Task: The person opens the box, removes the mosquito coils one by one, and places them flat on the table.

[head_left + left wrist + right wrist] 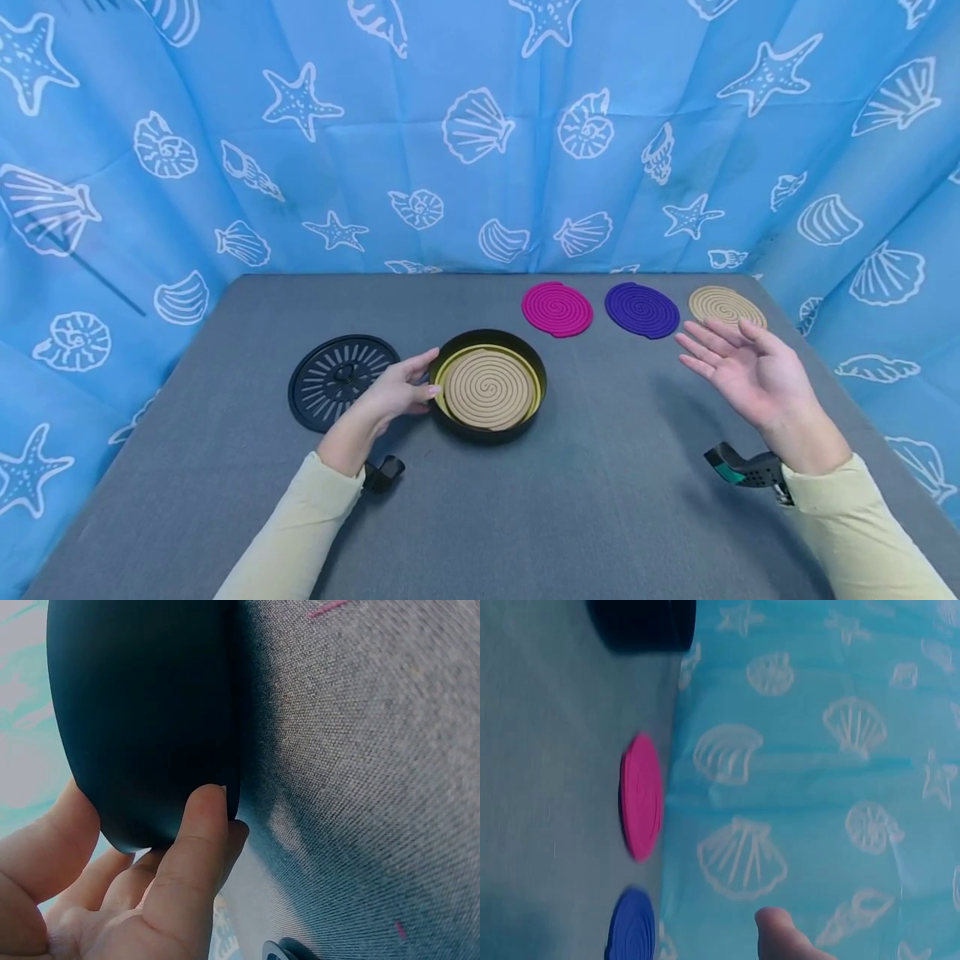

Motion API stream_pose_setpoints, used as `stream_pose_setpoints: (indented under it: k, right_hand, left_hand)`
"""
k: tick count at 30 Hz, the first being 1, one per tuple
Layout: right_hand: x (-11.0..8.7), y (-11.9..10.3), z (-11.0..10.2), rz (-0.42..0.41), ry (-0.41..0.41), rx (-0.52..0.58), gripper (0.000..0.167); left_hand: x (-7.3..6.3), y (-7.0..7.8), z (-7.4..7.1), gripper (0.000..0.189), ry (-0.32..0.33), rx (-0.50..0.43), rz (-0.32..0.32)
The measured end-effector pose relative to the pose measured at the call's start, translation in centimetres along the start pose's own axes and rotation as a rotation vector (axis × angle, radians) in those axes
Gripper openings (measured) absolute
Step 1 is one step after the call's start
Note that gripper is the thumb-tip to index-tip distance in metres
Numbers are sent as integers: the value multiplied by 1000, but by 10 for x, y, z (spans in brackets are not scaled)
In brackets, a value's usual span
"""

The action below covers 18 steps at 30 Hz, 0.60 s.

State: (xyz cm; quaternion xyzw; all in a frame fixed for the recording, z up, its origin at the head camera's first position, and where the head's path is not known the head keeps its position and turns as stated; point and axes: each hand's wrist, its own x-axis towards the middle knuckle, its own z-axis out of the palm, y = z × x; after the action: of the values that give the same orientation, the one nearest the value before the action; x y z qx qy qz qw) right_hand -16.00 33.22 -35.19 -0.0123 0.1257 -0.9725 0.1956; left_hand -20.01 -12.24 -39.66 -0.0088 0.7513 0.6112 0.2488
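My left hand [394, 388] holds the left side of a round black holder [487, 437], its thumb at the rim. The left wrist view shows fingers [196, 847] against the dark outer wall. Inside the holder lies a tan spiral coaster [489, 388], with a yellow edge [536, 406] showing around it; what lies beneath is hidden. My right hand [750, 375] is held above the table with its palm turned up, fingers extended and nothing in it. Its fingertips appear just in front of another tan spiral coaster [726, 305] in the head view.
A black slotted lid [307, 392] with a small central knob lies left of the holder, partly behind the left hand. Along the back lie a pink spiral coaster [557, 309] and a purple one [642, 310]. A blue seashell-print curtain [420, 100] borders the grey table [585, 508].
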Motion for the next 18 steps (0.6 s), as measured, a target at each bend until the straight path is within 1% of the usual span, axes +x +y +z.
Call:
stream_pose_setpoints:
  k: [2, 5, 7, 11, 15, 18]
  right_hand:
    - [5, 9, 4, 21, -11, -55, 43]
    - [10, 22, 11, 49, -13, -167, 62]
    - [13, 30, 16, 69, -13, -251, 71]
    - [18, 45, 24, 97, -10, -397, 71]
    - [22, 60, 32, 111, 14, -558, 71]
    - [26, 74, 38, 123, 36, -651, 72]
  left_hand:
    - [0, 0, 0, 63, 0, 1, 2]
    - [-1, 0, -1, 64, -4, -1, 2]
    - [-1, 0, -1, 63, -9, -6, 2]
    - [0, 0, -1, 64, -17, -15, -2]
    - [-1, 1, -1, 64, -23, -15, 0]
    - [-1, 1, -1, 64, -22, -13, 0]
